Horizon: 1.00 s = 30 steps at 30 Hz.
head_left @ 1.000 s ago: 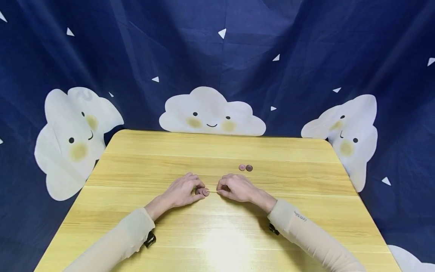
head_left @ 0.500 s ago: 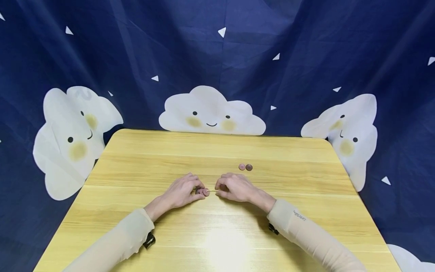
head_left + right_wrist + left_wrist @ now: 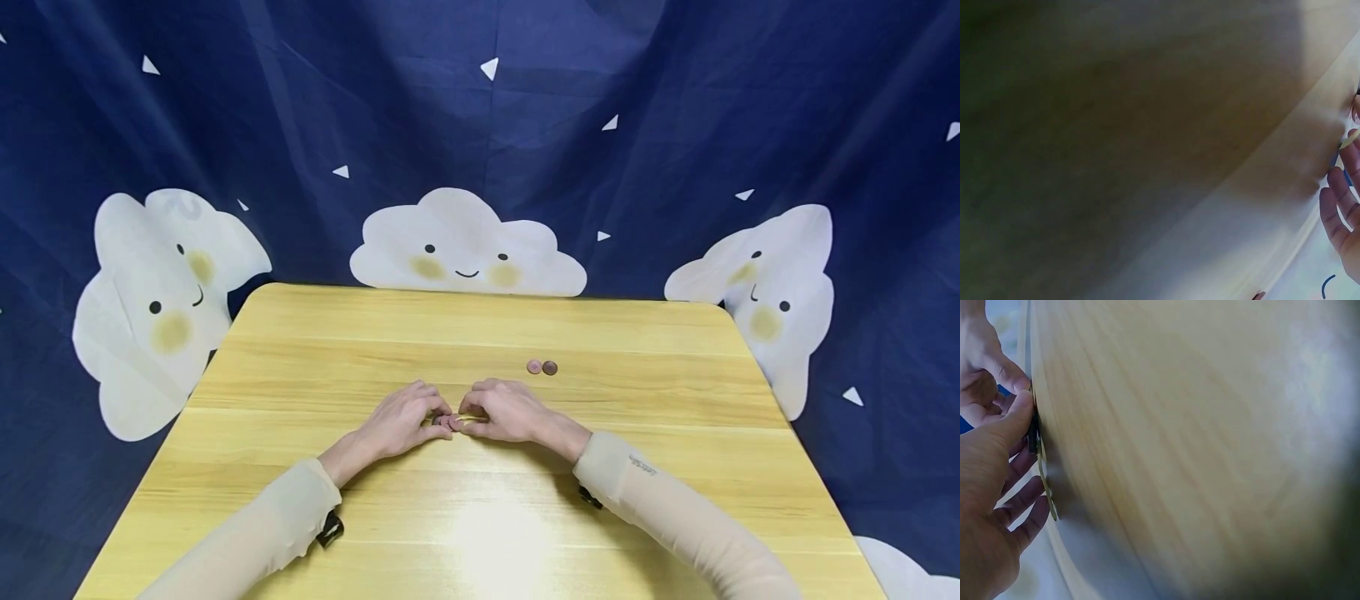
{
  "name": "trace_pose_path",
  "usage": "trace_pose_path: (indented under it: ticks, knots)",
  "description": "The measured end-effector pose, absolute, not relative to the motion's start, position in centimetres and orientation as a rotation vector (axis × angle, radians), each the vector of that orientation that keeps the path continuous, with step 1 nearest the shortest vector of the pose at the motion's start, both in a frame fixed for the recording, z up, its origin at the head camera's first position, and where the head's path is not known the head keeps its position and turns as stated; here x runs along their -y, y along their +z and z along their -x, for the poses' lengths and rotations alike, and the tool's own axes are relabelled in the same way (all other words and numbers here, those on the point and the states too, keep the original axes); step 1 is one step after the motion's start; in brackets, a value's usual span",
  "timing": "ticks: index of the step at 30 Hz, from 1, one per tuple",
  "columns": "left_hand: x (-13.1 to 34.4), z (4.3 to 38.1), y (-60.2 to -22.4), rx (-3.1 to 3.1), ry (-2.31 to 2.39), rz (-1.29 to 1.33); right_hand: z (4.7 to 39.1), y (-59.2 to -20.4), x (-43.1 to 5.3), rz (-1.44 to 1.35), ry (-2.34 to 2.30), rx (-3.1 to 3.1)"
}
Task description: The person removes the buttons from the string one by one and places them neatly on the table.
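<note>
Several dark reddish-brown and pinkish buttons [image 3: 445, 422] lie overlapped in a short row on a thin yellowish cord [image 3: 472, 417]. My left hand [image 3: 403, 419] pinches the row from the left between thumb and fingers. From the other side, my right hand [image 3: 510, 412] has thumb and fingertips at the edges of the end button, with the cord running back between them. In the left wrist view, the dark edge of the buttons [image 3: 1032, 436] shows under the left thumb, and a cord end hangs by the lower fingers. The right wrist view catches only some right-hand fingers [image 3: 1342, 209].
Two loose buttons, one pink [image 3: 534, 367] and one dark brown [image 3: 550, 367], lie side by side beyond the right hand. The wooden table [image 3: 345, 325] ends at a dark blue curtain [image 3: 420, 92] printed with clouds.
My right hand has moved left, from the cord end up to the buttons, and the cord now shows between its fingers. The left hand stays where it was.
</note>
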<state>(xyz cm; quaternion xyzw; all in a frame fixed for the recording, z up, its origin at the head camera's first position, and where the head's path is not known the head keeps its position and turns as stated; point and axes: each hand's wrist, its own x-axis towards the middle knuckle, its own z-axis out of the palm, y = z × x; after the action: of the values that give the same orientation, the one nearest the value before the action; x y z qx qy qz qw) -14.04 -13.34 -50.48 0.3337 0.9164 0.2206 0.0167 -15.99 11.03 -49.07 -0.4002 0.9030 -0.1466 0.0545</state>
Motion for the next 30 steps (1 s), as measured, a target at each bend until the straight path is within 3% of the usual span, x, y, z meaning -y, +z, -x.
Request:
trace_pose_path:
  ticks: [30]
  knots:
    - [13.3,13.9,-50.2,-2.844,0.68,-1.039,15.7,-49.2,-11.9,1.228,-0.521,-2.733]
